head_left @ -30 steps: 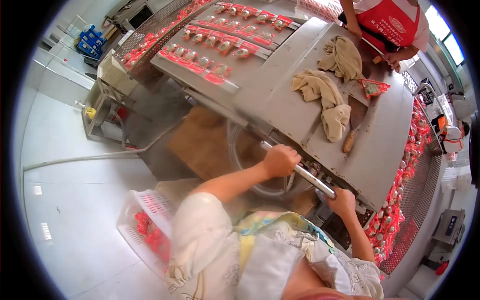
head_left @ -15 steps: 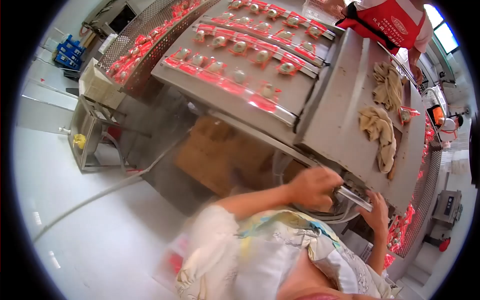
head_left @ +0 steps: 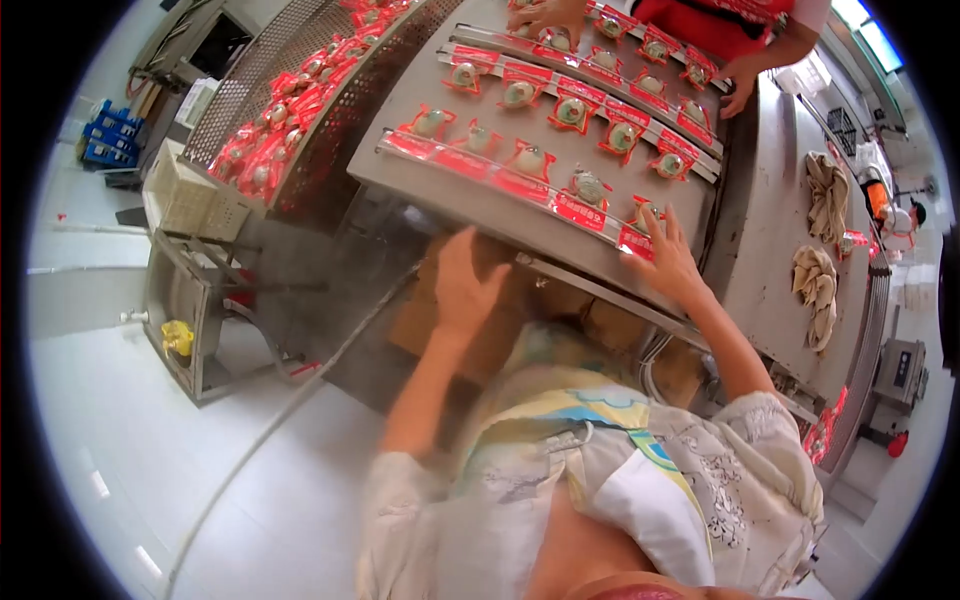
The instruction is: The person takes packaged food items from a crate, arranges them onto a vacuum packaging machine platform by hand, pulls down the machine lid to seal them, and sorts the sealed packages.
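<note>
My left hand (head_left: 467,283) is raised just off the front edge of a steel worktop (head_left: 450,185), thumb and fingers apart, holding nothing. My right hand (head_left: 672,262) reaches over the same edge with spread fingers. Its fingertips are at an egg packet (head_left: 645,212), red and clear plastic, at the right end of the front row; whether they press on it I cannot tell. More packed eggs (head_left: 588,187) lie in rows, their red ends along clear-topped metal bars (head_left: 470,160).
Across the worktop are a co-worker's hands (head_left: 738,85) and red apron (head_left: 690,15). A perforated bin (head_left: 330,150) of packed eggs stands left. Crumpled cloths (head_left: 815,290) lie on the steel surface (head_left: 765,240) at right. A hose (head_left: 290,400) crosses the floor.
Both my hands have left the metal bar at the right and moved left to the worktop's front. The co-worker's hands have come over the back rows. My view has shifted.
</note>
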Motion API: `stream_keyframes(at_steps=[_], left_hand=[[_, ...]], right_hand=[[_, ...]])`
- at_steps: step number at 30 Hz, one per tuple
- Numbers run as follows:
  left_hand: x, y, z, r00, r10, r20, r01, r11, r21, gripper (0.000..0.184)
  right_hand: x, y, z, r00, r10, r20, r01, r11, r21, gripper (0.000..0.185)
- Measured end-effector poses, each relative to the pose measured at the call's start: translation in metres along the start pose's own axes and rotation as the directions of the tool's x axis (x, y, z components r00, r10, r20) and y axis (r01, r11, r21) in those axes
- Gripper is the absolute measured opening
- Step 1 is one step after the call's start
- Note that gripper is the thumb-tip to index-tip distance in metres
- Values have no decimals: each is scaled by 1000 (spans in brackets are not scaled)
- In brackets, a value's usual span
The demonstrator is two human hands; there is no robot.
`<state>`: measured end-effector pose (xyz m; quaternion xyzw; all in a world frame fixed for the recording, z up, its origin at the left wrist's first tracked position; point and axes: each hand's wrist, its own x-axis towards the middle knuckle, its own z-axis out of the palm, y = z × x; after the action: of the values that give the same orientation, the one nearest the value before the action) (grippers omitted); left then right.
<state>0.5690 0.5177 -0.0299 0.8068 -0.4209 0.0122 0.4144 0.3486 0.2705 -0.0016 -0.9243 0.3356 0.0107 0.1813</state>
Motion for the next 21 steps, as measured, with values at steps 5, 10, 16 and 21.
stream_keyframes(at_steps=[5,10,16,21], left_hand=[[99,-66,-18,997,83,3,-83,986,145,79],[205,-108,14,990,103,96,-134,895,425,96],[255,-73,28,791,-32,611,-152,957,247,77],[256,-112,62,810,221,544,-243,969,-33,55]], right_hand=[[70,-55,27,925,376,56,-373,926,-56,90],[123,-85,46,930,310,-200,-320,947,-20,72],[147,-56,56,859,404,-315,-353,912,207,61],[151,-46,-1,839,495,228,-469,443,764,48]])
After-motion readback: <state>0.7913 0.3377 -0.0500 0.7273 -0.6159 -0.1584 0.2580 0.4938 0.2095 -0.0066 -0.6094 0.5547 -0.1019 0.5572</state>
